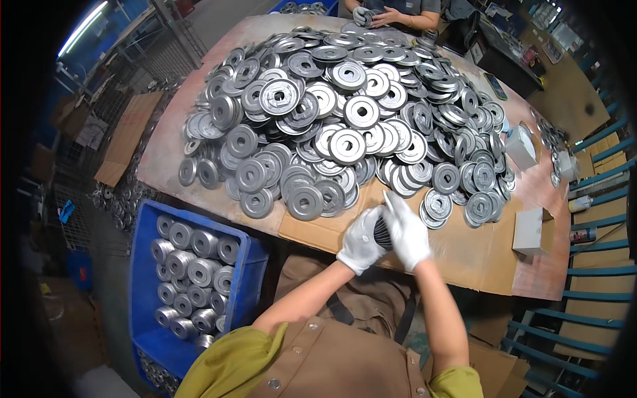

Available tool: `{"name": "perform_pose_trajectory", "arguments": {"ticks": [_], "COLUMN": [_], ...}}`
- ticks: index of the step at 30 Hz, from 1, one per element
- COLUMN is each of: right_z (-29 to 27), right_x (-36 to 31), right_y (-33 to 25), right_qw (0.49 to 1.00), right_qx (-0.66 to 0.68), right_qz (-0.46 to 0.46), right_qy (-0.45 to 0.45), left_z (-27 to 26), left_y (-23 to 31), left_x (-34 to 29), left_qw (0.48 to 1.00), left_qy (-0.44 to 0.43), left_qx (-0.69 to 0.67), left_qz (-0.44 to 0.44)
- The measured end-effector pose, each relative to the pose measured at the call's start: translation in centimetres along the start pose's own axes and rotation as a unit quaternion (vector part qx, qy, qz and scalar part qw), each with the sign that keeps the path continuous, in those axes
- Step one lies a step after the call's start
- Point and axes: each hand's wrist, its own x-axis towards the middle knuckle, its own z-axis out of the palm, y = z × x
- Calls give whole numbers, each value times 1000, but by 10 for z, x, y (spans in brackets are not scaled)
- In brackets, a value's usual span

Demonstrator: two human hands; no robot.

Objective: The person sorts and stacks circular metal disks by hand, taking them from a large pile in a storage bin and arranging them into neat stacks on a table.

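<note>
White gloves cover both of my hands, which meet at the near edge of the table. Between them sits a short stack of grey metal discs [382,233], seen edge-on and partly hidden by the gloves. My left hand [361,240] wraps round the stack from the left. My right hand [406,229] presses against its right side, fingers straight and together, pointing away from me. Just beyond my hands rises a large heap of round metal discs with centre holes [361,113], spread over most of the table.
At my left stands a blue crate [247,265] holding several disc stacks [201,272]. Flat cardboard [491,268] lies under my hands. Small white boxes [529,232] and a phone [495,86] sit at the table's right. Across the table, a co-worker's gloved hand [363,16] holds something dark.
</note>
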Motion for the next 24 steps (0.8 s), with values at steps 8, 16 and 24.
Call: {"name": "perform_pose_trajectory", "arguments": {"ticks": [8,16,24], "right_z": [9,14,-8], "right_x": [-21,-13,3], "right_y": [-15,-15,83], "right_qw": [975,977,969], "right_qx": [-192,-124,209], "right_qz": [-114,-173,121], "right_qy": [-2,32,-58], "left_z": [3,-4,3], "left_y": [-4,-17,2], "left_x": [-4,-2,9], "left_qw": [998,1000,999], "left_qy": [53,22,-34], "left_qx": [16,5,-31], "left_qz": [7,-10,-2]}}
